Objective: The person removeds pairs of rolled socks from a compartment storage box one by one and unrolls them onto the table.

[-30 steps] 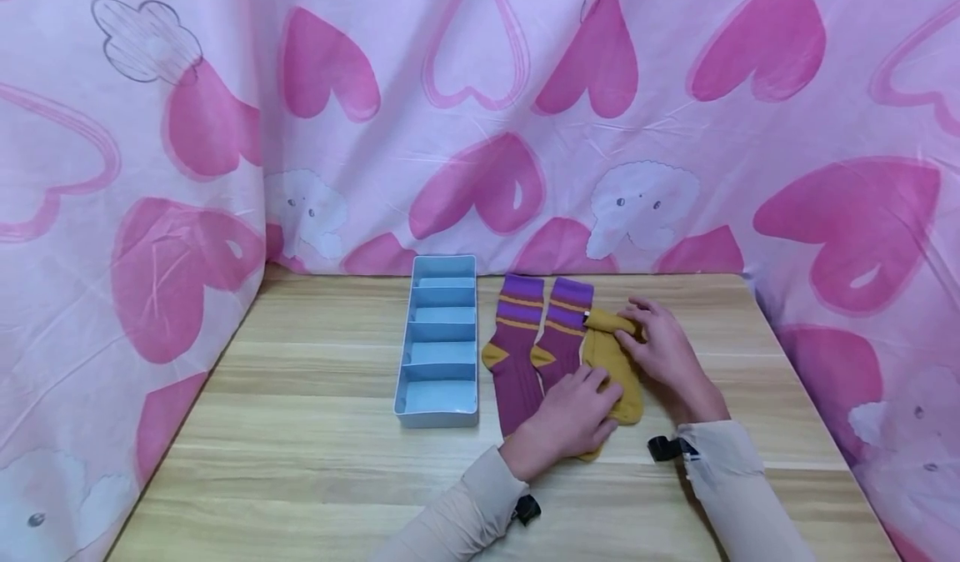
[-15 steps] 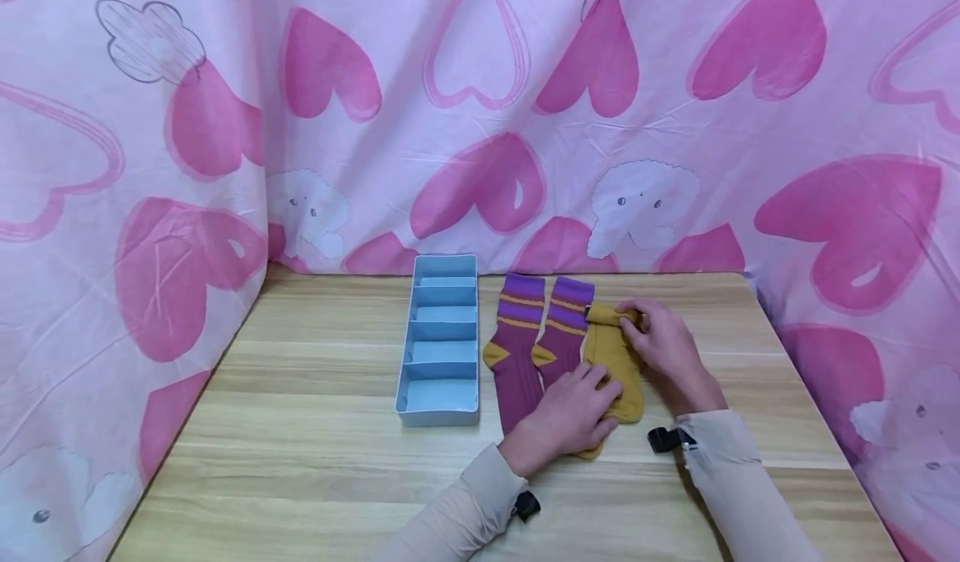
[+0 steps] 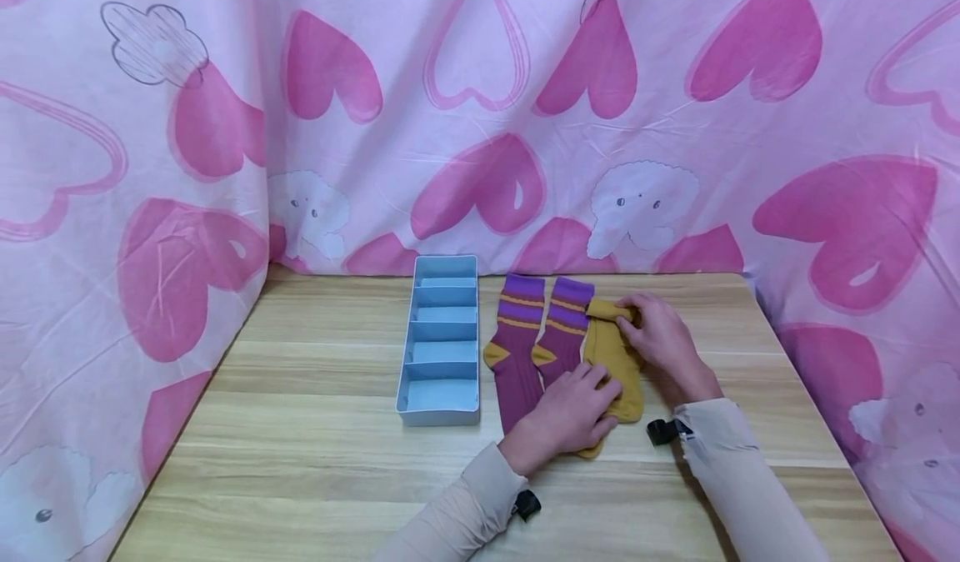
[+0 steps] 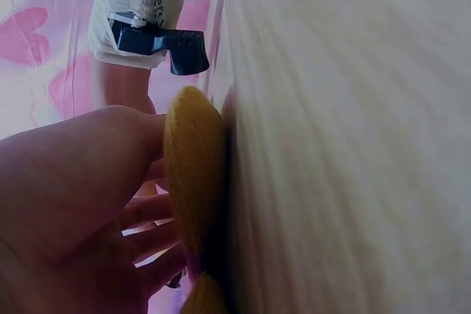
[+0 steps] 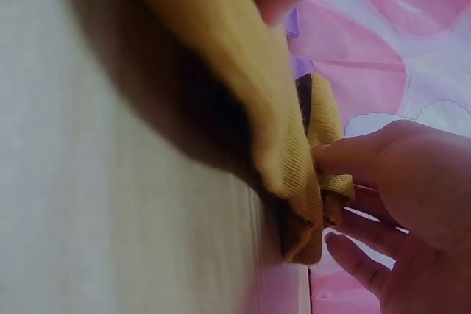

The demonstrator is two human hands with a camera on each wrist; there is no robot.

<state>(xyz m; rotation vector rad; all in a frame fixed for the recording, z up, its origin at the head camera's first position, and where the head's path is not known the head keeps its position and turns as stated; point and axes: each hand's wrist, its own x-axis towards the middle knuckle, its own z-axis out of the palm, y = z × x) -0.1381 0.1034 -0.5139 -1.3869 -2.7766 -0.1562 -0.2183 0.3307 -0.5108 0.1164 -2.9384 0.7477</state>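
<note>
Mustard-yellow socks (image 3: 617,370) lie at the right of the sock row, their upper part folded over into a band. My right hand (image 3: 662,337) pinches the right end of that folded band (image 5: 327,119) between thumb and fingers. My left hand (image 3: 573,412) rests on the lower part of the socks with its fingers spread, thumb toward me. In the left wrist view, the mustard fabric (image 4: 193,159) stands beside the thumb and fingers. Two maroon socks (image 3: 517,378) with purple cuffs and yellow stripes lie to the left; the left hand hides part of the second one.
A light blue box (image 3: 438,418) with several compartments in a row stands left of the socks. All lie on a wood-grain table (image 3: 315,429). A pink heart-patterned cloth (image 3: 472,62) hangs along the back and both sides.
My right hand has moved slightly up and away, and the folded mustard band has shifted a little toward the back and lies straighter. The left hand has stayed in place.
</note>
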